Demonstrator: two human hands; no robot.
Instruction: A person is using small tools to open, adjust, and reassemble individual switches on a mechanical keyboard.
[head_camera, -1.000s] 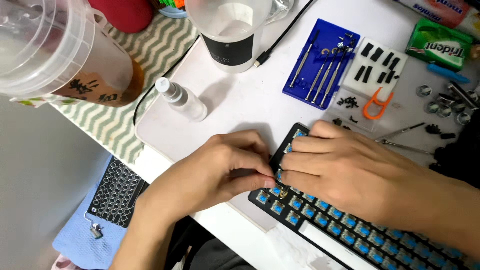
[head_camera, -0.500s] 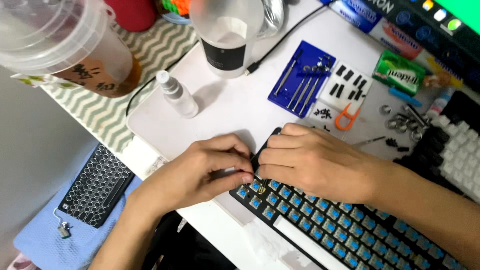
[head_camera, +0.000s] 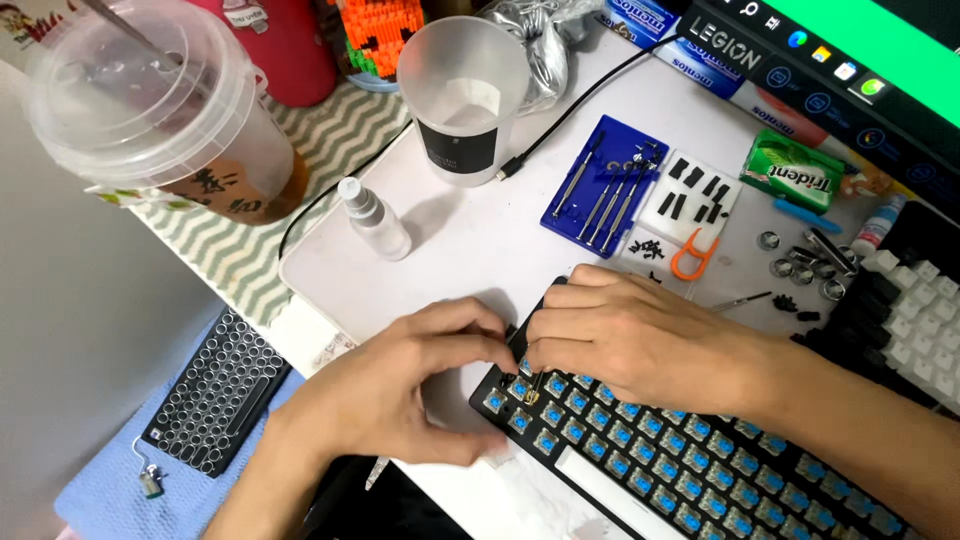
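Bare keyboard (head_camera: 690, 470), blue switches exposed, lies on the white mat (head_camera: 460, 260). Your right hand (head_camera: 640, 340) rests on the keyboard's top-left corner, fingers curled together, pinching a thin metal tool (head_camera: 533, 385) down onto a switch. Your left hand (head_camera: 400, 390) sits at the keyboard's left edge, fingertips bunched against the right hand's. Small spray bottle (head_camera: 372, 218) stands well beyond the keyboard.

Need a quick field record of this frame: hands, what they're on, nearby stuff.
left hand: at keyboard's corner, fingertips pinched beside right hand
right hand: on keyboard's corner; a small tool tip shows below the fingers
keyboard: black, keycaps off, blue switches exposed
mat: white, under the keyboard
tool case: blue, open, holds thin metal tools
spray bottle: clear, upright on mat
cup: frosted, behind bottle
keycap puller: orange, right of case
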